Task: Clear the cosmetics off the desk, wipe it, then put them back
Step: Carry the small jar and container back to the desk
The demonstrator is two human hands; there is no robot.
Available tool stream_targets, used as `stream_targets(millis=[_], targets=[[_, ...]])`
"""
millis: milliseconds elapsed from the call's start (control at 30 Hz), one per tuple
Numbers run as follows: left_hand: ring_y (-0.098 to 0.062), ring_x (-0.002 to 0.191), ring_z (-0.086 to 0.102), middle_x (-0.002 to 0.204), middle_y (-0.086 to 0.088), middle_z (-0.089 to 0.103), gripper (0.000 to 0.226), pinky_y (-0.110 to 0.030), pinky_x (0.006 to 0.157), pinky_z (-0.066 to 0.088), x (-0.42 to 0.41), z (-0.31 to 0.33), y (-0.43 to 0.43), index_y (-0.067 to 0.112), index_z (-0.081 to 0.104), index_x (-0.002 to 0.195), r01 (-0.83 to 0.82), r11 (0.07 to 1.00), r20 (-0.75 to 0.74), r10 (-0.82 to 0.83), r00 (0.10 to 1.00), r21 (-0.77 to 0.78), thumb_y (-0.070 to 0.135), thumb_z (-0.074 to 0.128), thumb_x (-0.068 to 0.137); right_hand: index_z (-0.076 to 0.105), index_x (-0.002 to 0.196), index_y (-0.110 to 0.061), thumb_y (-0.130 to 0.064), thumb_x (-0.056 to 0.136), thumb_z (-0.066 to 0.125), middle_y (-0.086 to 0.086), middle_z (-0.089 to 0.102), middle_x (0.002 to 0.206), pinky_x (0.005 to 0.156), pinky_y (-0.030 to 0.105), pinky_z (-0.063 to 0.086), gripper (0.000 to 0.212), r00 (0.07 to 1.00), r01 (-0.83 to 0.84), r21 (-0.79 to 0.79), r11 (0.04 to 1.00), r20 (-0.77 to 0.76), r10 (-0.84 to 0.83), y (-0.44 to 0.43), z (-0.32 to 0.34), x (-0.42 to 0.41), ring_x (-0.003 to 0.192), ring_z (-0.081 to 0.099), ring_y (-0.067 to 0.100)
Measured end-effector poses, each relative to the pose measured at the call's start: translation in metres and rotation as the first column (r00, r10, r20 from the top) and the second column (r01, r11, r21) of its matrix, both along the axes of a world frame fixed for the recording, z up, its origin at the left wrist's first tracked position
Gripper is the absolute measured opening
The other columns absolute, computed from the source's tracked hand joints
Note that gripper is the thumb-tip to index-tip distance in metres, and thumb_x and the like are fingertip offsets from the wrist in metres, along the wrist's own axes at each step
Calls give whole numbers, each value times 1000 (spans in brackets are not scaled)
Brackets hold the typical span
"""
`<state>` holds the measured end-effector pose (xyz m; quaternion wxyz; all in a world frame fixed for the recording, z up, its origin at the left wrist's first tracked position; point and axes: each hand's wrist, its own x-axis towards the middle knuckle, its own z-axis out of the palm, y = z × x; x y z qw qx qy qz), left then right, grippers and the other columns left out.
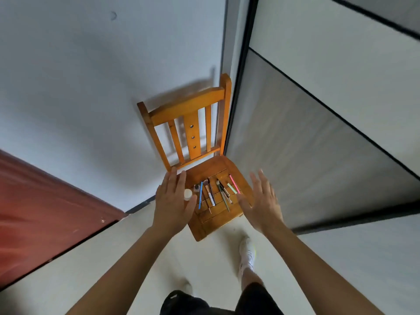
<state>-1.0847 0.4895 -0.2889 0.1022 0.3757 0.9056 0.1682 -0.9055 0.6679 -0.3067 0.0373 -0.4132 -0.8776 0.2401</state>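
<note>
Wooden chair (191, 105) stands in the corner, back to the white wall, dark-framed panels on its right; the cosmetics lie on its slatted seat, in a loose row: small white jar (188, 194) at far left, dark pot (196, 187) beside it, blue pencil (200, 195), makeup brushes (211, 198) in the middle, green pencil (231, 188) and pink pencil (234, 184) at right. Left hand (172, 201) held over the seat's left edge, fingers straight, gripping nothing; the white jar shows in the notch between forefinger and thumb, contact cannot be told. Right hand (263, 205) over the seat's right edge, fingers spread, holding nothing. Red-brown surface (45, 201) at left; white shoe (247, 251) on the pale floor.
</note>
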Motion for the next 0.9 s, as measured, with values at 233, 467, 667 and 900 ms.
stream_targets(millis=[233, 467, 667, 900], targets=[[-25, 153, 7, 166, 1, 8, 77, -51, 120, 15, -1, -63, 65, 25, 16, 158, -208, 967, 102, 224, 969, -146, 60, 46, 96, 6, 156, -34, -59, 98, 43, -1, 7, 168, 119, 51, 25, 73, 979, -184, -129, 974, 65, 194, 92, -53, -47, 153, 16, 26], [-26, 151, 18, 165, 4, 15, 75, -52, 117, 24, -16, -139, 83, 30, 16, 156, -416, 876, 276, 474, 836, -245, 62, 46, 95, 17, 154, -32, -57, 97, 48, 0, 25, 164, 110, 46, 38, 69, 925, -352, -134, 926, 103, 367, 120, -123, -104, 146, 35, 27], [-26, 149, 22, 164, 4, 17, 77, -52, 114, 30, -53, -256, 77, 31, 15, 155, -478, 815, 366, 575, 731, -327, 58, 52, 94, 25, 151, -32, -52, 93, 61, -3, 36, 157, 104, 39, 43, 71, 924, -333, -273, 902, 98, 370, 110, -245, -157, 140, 42, 23], [-25, 142, 36, 158, 3, 33, 81, -47, 110, 39, -94, -379, 77, 27, 29, 151, -415, 875, 377, 482, 791, -248, 38, 74, 85, 37, 150, -24, -40, 90, 71, -1, 45, 151, 105, 38, 43, 71, 825, -492, -288, 821, 147, 546, 74, -372, -217, 137, 44, 21]])
